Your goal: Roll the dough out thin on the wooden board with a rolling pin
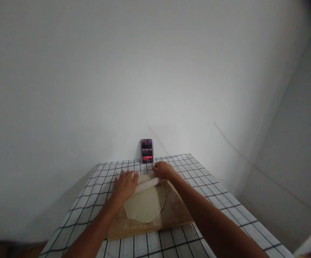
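Note:
A pale, floury rolling pin [148, 185] lies across a flattened sheet of dough [144, 206], tilted so its right end is farther from me. My left hand [125, 184] rests on the pin's left end, palm down, its fingers stretched forward and apart. At the other end, my right hand [163, 170] is closed in a fist around the pin; its fingers are partly hidden. The dough is roughly round and spreads over a wooden board [174, 211], reaching beyond the pin on the far side.
Beneath the board is a table with a white, black-checked cloth [214, 200]. A phone [147, 151] with a lit, blurred screen leans upright against the white wall [155, 79] at the table's far edge. Another wall [292, 154] meets it on the right.

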The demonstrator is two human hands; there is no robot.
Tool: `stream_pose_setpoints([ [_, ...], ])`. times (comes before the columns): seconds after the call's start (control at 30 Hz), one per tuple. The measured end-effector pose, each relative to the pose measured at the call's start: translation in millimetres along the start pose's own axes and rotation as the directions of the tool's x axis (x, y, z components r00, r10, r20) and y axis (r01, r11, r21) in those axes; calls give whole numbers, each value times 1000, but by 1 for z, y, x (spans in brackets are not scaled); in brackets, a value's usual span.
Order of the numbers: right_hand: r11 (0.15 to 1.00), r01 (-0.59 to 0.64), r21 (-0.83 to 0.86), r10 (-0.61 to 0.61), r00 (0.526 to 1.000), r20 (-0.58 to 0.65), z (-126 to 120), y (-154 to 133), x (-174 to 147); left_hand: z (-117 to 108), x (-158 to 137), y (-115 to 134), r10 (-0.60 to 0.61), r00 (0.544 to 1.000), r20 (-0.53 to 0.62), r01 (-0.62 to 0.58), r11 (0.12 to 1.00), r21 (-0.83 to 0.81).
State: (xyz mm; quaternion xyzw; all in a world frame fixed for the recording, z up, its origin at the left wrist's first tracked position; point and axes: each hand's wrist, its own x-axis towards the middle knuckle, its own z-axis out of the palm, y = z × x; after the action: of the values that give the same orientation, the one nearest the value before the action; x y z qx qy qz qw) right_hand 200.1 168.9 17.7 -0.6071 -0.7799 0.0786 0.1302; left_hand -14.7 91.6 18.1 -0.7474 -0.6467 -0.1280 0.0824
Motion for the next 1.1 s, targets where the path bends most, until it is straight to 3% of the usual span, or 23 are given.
stream_pose_setpoints([
  [0.17,999,47,4,-47,999,-21,-3,6,-36,7,-22,11,8,995,-103,-7,1000,11],
  [0.33,984,175,-44,-180,973,-142,-2,9,-88,7,-47,23,105,978,-177,-96,993,62],
  [0.6,968,218,124,-179,947,-266,1,-1,-187,4,-102,21,312,904,-294,-330,944,-12],
  [0.77,969,203,143,-156,946,-283,8,-7,-233,-9,-144,20,355,885,-301,-383,923,-37],
  [0.9,975,189,120,-152,952,-266,7,-10,-233,-15,-150,20,362,898,-252,-386,921,-55],
  [1.1,996,94,8,-90,973,-212,3,-8,-174,-11,-109,23,279,953,-117,-290,953,-91],
])
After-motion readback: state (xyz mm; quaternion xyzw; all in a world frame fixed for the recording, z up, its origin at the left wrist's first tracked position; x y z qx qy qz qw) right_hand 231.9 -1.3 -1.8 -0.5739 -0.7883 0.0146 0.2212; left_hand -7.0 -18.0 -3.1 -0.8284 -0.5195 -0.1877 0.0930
